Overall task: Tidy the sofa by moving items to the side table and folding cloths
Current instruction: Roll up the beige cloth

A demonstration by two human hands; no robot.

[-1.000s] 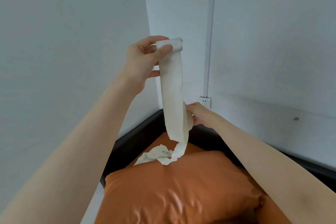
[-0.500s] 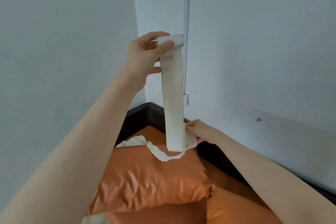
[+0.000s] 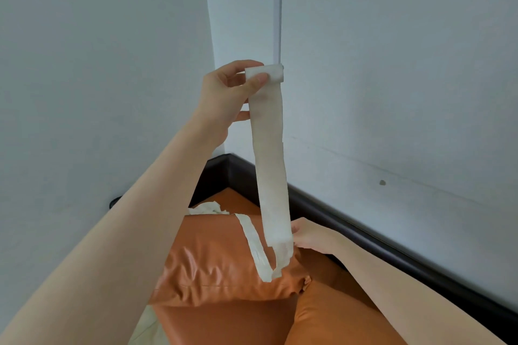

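Since a moment ago the paper strip (image 3: pixel 270 154) has been drawn out longer: the right hand (image 3: pixel 307 235) now sits lower, down near the orange cushion (image 3: pixel 218 266), while the left hand (image 3: pixel 227 95) stays raised in front of the wall corner. More of the cushion and the sofa seat (image 3: pixel 330 314) can be seen than before.

Up top, the left hand's grip is pinching the small rolled end of the paper strip (image 3: pixel 266 74), thumb in front and fingers curled behind it. From there the strip hangs down almost straight to the right hand, which holds its lower part from behind; those fingers are mostly hidden by the paper, though the hand is plainly closed on it. Below that hold, the paper loops back and a narrower, twisted tail (image 3: pixel 253 244) trails up across the top of the cushion to a crumpled bunch (image 3: pixel 207 208) lying at the cushion's far edge.

The cushion lies on the orange sofa, pushed toward the corner where the dark sofa frame (image 3: pixel 364 235) meets the pale walls (image 3: pixel 98 64). A thin vertical strip (image 3: pixel 277 8) runs down the wall behind the raised hand. Something pale (image 3: pixel 145 328) shows at the bottom edge beside the left forearm, too cut off to identify.
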